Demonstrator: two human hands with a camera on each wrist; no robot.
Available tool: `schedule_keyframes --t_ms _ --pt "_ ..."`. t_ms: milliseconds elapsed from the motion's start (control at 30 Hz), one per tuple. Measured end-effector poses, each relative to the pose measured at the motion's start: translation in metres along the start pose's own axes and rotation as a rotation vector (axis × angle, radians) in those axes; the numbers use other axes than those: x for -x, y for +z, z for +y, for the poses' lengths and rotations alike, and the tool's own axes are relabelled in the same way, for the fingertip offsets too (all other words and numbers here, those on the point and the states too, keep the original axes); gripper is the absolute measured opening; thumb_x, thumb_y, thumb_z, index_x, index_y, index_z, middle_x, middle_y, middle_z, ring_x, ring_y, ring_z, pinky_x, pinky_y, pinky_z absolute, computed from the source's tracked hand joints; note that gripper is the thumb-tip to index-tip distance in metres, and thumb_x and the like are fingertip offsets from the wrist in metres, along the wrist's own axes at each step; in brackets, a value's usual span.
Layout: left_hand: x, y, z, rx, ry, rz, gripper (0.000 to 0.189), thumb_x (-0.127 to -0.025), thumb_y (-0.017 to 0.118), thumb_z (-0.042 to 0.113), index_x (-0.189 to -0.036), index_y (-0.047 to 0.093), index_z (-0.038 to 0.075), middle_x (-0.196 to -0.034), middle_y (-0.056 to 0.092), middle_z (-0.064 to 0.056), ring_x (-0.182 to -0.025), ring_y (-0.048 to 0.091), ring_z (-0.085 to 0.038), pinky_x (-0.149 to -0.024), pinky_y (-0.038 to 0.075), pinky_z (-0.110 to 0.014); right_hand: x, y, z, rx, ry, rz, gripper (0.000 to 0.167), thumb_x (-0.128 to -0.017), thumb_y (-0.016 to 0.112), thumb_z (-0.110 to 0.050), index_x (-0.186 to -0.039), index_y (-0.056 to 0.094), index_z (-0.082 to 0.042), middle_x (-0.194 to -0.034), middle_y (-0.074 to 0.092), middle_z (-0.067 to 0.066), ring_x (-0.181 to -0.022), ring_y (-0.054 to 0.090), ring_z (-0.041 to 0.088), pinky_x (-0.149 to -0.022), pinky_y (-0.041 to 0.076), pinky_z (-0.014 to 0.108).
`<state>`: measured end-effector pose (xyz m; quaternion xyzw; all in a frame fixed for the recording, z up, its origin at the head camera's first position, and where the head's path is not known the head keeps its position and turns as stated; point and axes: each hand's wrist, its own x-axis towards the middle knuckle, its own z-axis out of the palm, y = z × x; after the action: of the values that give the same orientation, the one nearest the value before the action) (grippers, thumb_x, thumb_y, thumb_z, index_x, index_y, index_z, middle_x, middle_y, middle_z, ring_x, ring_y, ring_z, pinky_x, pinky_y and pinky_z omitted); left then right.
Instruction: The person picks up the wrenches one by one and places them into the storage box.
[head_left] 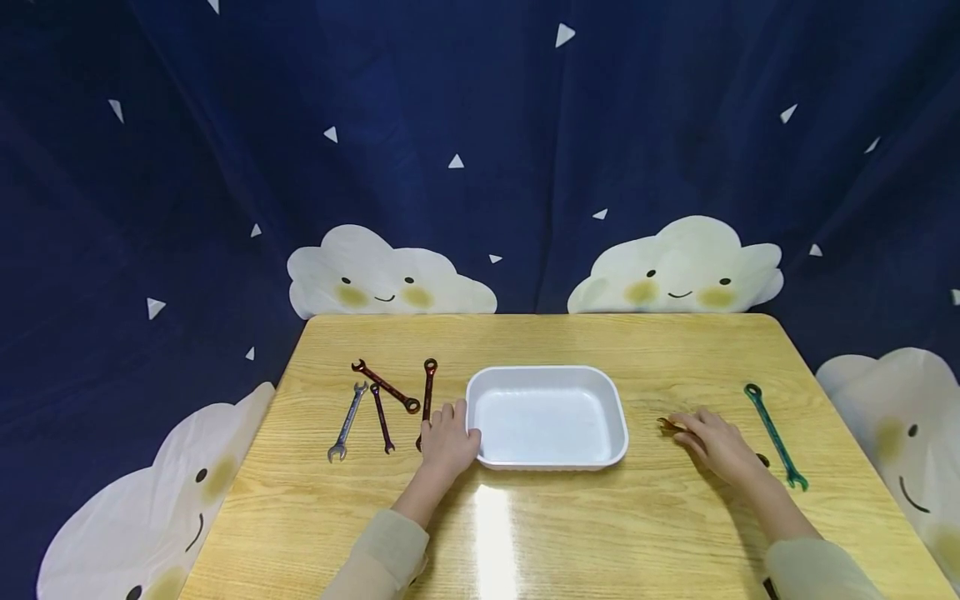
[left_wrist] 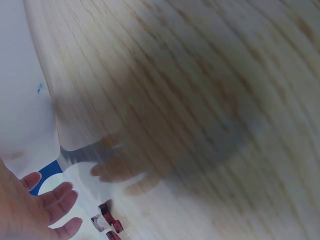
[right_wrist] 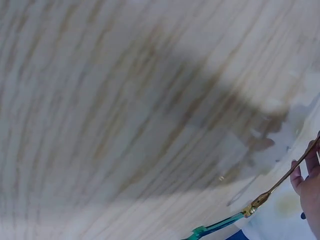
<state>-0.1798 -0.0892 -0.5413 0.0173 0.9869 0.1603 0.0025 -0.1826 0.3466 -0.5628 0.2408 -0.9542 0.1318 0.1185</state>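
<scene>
A white plastic tray point(head_left: 547, 464) stands in the middle of the wooden table. My left hand point(head_left: 447, 442) is at its left side, thumb against the rim and fingers extended; the left wrist view shows the loosely spread fingers point(left_wrist: 59, 200) beside the tray wall. Part of a red wrench point(head_left: 428, 387) is hidden behind that hand. To the right of the tray, my right hand point(head_left: 712, 444) pinches a bronze-coloured wrench point(right_wrist: 285, 177) between thumb and fingers. One end of it pokes out past the fingertips in the head view, and the hand covers most of its shaft.
Left of the tray lie a dark red wrench point(head_left: 386, 386), a small purplish wrench point(head_left: 382, 419) and a silver-blue wrench point(head_left: 347, 422). At the right a green wrench point(head_left: 776, 435) lies near the table's point(head_left: 637, 542) side edge. Behind hangs a dark blue curtain point(head_left: 510, 100) with clouds.
</scene>
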Motion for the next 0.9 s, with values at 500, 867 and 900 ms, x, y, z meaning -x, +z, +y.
schedule_keyframes --t_ms 500,867,900 --pt "0.000 -0.001 0.000 0.004 -0.006 0.000 0.043 -0.083 0.047 0.028 -0.121 0.043 0.008 -0.109 0.050 -0.014 -0.098 0.047 -0.031 -0.082 0.035 -0.048 -0.024 -0.014 -0.013 0.038 -0.130 0.152 0.037 -0.073 0.071 -0.007 -0.107 0.060 -0.015 -0.072 0.047 -0.003 -0.056 0.035 0.006 -0.050 0.029 0.025" --pt "0.001 -0.001 0.000 0.005 -0.009 -0.003 0.044 -0.084 0.046 0.028 -0.123 0.042 0.009 -0.110 0.050 -0.014 -0.099 0.046 -0.031 -0.084 0.034 -0.049 -0.041 -0.025 -0.026 0.046 -0.079 0.117 0.040 -0.073 0.071 -0.005 -0.108 0.059 -0.017 -0.077 0.050 -0.001 -0.062 0.045 0.014 -0.058 0.035 0.036" --pt "0.001 -0.001 0.000 0.001 -0.010 -0.002 0.044 -0.084 0.046 0.028 -0.123 0.042 0.009 -0.110 0.050 -0.014 -0.099 0.047 -0.031 -0.084 0.034 -0.049 -0.042 -0.026 -0.028 0.045 -0.073 0.113 0.039 -0.074 0.071 -0.005 -0.109 0.059 -0.018 -0.077 0.050 -0.001 -0.064 0.045 0.014 -0.059 0.035 0.036"
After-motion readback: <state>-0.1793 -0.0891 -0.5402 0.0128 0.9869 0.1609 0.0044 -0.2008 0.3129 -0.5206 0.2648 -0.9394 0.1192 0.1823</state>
